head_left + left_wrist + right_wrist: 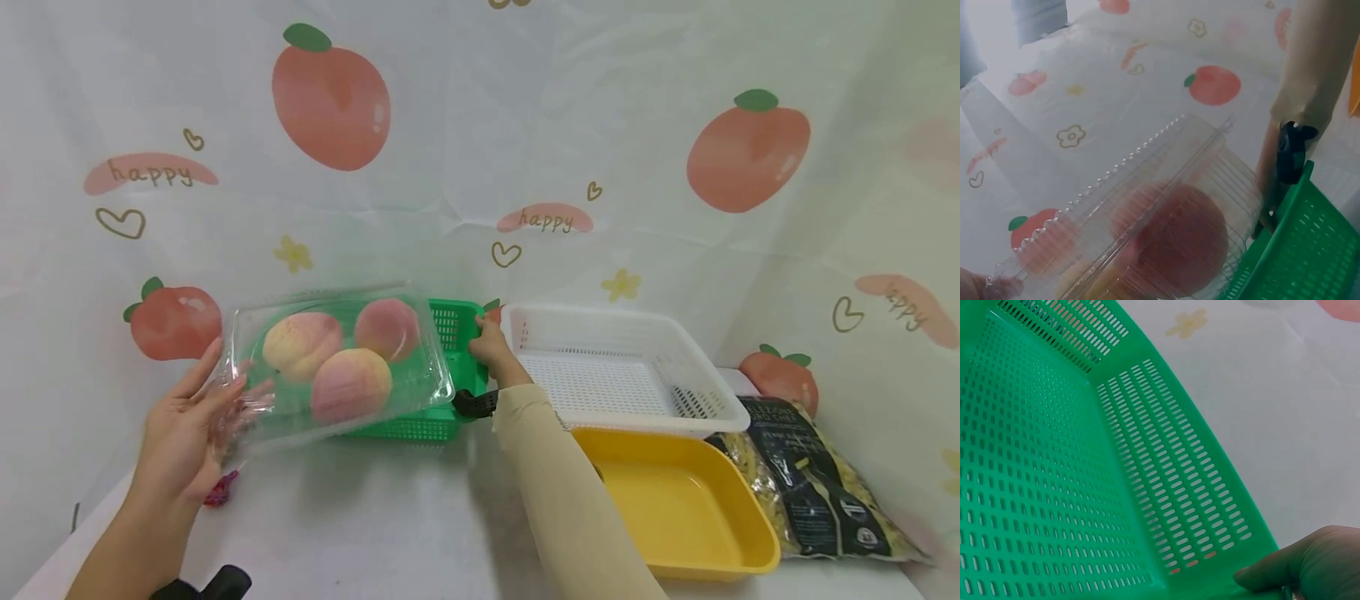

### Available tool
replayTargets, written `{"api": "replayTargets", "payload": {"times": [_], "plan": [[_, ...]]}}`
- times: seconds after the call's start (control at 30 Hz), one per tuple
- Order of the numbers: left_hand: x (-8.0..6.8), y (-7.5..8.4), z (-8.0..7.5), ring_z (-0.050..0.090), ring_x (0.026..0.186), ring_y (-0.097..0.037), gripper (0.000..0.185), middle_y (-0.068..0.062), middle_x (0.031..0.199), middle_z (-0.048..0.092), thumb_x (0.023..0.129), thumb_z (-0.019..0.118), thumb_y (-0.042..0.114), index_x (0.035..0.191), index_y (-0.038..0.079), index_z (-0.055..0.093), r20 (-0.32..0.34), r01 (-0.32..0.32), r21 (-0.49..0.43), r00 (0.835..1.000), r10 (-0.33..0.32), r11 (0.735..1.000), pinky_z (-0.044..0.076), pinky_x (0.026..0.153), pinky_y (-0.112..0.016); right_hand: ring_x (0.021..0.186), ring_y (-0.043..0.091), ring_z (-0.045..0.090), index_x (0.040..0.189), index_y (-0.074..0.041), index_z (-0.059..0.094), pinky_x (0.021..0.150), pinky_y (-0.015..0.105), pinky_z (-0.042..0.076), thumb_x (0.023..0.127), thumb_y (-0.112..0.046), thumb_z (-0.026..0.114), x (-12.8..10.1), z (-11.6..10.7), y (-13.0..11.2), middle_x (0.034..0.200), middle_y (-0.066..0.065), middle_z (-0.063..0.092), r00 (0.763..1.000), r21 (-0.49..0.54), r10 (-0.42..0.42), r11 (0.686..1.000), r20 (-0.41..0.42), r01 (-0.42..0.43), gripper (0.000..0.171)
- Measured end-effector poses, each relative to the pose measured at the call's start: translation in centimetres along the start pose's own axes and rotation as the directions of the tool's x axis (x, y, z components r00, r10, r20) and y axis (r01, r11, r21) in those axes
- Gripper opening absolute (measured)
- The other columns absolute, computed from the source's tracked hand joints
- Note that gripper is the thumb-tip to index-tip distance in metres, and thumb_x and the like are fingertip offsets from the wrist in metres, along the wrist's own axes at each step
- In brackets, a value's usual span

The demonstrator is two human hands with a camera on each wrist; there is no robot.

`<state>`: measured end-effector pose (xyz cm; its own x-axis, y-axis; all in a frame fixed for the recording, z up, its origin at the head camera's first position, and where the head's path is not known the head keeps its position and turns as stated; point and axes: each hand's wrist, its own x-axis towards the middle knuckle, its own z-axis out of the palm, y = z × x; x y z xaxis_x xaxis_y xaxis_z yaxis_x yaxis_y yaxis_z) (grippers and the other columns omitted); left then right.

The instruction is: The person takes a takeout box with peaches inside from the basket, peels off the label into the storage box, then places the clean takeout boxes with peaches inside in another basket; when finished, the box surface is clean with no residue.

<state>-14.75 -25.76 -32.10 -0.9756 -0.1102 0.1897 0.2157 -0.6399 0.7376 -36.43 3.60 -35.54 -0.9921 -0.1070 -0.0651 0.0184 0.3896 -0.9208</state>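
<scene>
A clear plastic clamshell box with three peaches inside is held up by my left hand, which grips its left end. The box tilts in front of a green perforated basket and hides much of it in the head view. My right hand holds the basket's right rim at the far corner, thumb on the edge in the right wrist view. In that view the part of the green basket that shows has nothing in it. One peach shows through the box wall in the left wrist view.
Right of the green basket stands a white perforated basket. A yellow tray sits in front of it, with a black-labelled bag at the far right. A small purple-red object lies near my left wrist. A printed sheet hangs behind.
</scene>
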Motion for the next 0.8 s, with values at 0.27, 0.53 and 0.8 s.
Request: {"api": "replayTargets", "payload": {"times": [0.27, 0.53, 0.8], "plan": [[2.1, -0.1, 0.8, 0.071, 0.084, -0.019, 0.059, 0.005, 0.103, 0.070, 0.091, 0.054, 0.002, 0.142, 0.027, 0.037, -0.024, 0.060, 0.045, 0.998, -0.059, 0.997, 0.055, 0.068, -0.020, 0.143, 0.027, 0.014, 0.147, -0.004, 0.023, 0.102, 0.050, 0.039, 0.082, 0.013, 0.043, -0.2, -0.1, -0.1, 0.158, 0.006, 0.008, 1.000, -0.020, -0.016, 1.000, 0.014, 0.016, 0.070], [4.7, 0.4, 1.0, 0.071, 0.079, -0.013, 0.075, 0.013, 0.101, 0.061, 0.089, 0.061, 0.009, 0.149, 0.024, 0.019, -0.057, 0.092, 0.191, 0.995, -0.083, 0.977, 0.055, 0.065, -0.018, 0.142, 0.026, 0.019, 0.147, -0.005, 0.024, 0.103, 0.050, 0.039, 0.083, 0.013, 0.044, -0.3, -0.1, -0.1, 0.158, 0.006, 0.010, 1.000, -0.018, -0.008, 1.000, 0.009, 0.008, 0.070], [6.8, -0.4, 1.1, 0.070, 0.073, -0.005, 0.079, 0.011, 0.099, 0.054, 0.086, 0.066, 0.012, 0.149, 0.021, 0.020, -0.117, 0.113, 0.363, 0.990, -0.075, 0.925, 0.040, 0.046, -0.010, 0.143, 0.027, 0.017, 0.147, -0.005, 0.025, 0.103, 0.049, 0.039, 0.084, 0.012, 0.044, -0.5, -0.1, -0.3, 0.158, 0.006, 0.009, 1.000, -0.038, -0.021, 0.999, 0.001, 0.021, 0.068]]}}
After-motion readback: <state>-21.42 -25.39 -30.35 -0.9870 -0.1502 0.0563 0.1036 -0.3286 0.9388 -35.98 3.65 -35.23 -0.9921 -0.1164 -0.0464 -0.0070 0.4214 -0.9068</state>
